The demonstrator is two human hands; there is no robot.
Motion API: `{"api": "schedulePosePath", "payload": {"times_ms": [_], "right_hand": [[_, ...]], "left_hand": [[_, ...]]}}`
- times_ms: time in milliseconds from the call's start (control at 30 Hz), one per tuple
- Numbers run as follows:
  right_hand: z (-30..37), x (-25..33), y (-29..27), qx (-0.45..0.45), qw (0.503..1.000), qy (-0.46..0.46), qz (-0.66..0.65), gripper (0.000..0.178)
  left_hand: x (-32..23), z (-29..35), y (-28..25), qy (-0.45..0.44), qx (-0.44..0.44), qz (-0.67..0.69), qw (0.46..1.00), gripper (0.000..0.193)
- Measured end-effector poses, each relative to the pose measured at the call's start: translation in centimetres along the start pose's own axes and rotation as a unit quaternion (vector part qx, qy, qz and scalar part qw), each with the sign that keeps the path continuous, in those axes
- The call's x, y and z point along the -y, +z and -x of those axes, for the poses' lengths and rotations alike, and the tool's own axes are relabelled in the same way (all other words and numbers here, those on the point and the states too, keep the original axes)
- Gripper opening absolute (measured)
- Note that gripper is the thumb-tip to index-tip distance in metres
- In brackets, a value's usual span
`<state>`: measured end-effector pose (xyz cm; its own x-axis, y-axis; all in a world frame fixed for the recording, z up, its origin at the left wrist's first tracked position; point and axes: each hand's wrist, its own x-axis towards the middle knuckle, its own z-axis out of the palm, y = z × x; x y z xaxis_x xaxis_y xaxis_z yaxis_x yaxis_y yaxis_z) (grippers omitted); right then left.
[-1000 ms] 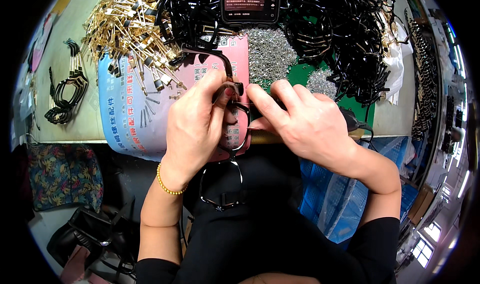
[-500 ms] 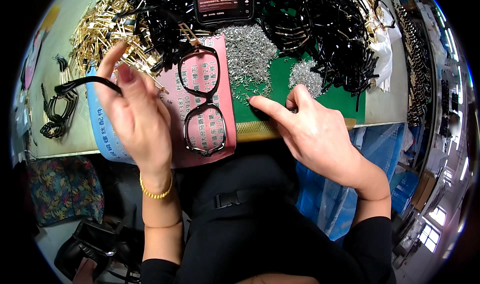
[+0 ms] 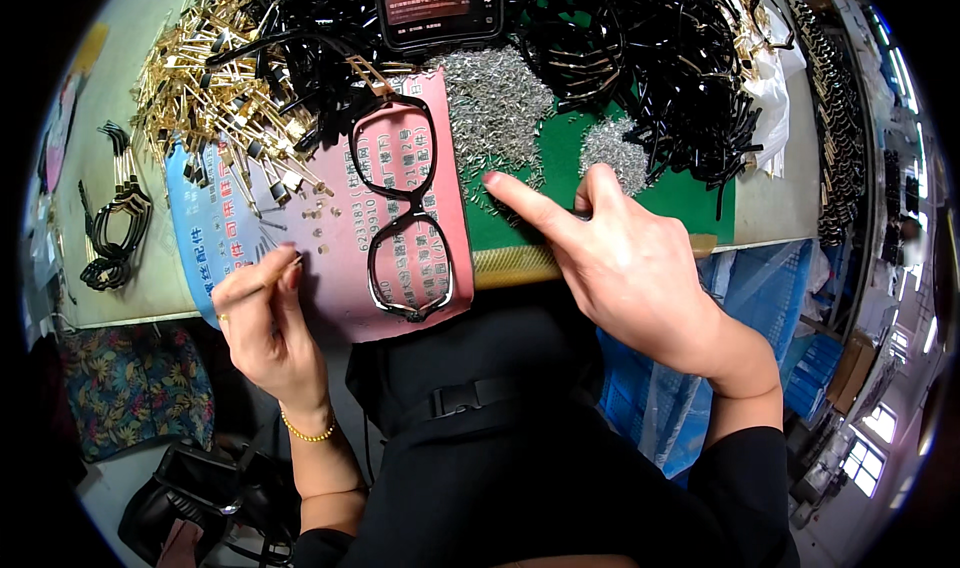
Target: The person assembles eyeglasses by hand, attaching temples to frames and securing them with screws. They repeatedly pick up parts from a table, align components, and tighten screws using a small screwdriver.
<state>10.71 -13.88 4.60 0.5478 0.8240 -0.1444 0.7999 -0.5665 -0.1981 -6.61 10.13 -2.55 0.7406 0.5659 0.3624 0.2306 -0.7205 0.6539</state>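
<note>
The left hand [image 3: 265, 318] pinched a thin tool [image 3: 262, 283]; the right hand [image 3: 620, 258], empty, pointed into small screws [image 3: 495, 108]. The glasses frame [image 3: 400, 208] lay without temples, so assembly seemed unfinished.

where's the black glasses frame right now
In the head view the black glasses frame lies lenses-up on the pink sheet at the table's near edge, between the left hand and the right hand, touching neither.

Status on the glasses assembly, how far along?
Done: a few black frames stacked at the table's left. In hand: one black eyeglass front lies on the pink sheet; left hand pinches a thin gold part, right hand reaches into the silver screws. Left: large piles of black temples and gold hinges.
</note>
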Motion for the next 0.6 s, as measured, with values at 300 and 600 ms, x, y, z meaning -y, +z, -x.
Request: {"api": "schedulePosePath", "payload": {"times_ms": [300, 600], "right_hand": [[0.0, 0.0, -1.7, 0.022, 0.994, -0.029, -0.101, 0.068], [-1.4, 0.4, -0.7, 0.081, 0.972, -0.172, -0.139, 0.067]], "left_hand": [[-2.5, 1.9, 2.5, 0.265, 0.079, 0.105, 0.955, 0.028], [-2.3, 0.2, 3.0, 0.136, 0.11, 0.232, 0.957, 0.026]]}}
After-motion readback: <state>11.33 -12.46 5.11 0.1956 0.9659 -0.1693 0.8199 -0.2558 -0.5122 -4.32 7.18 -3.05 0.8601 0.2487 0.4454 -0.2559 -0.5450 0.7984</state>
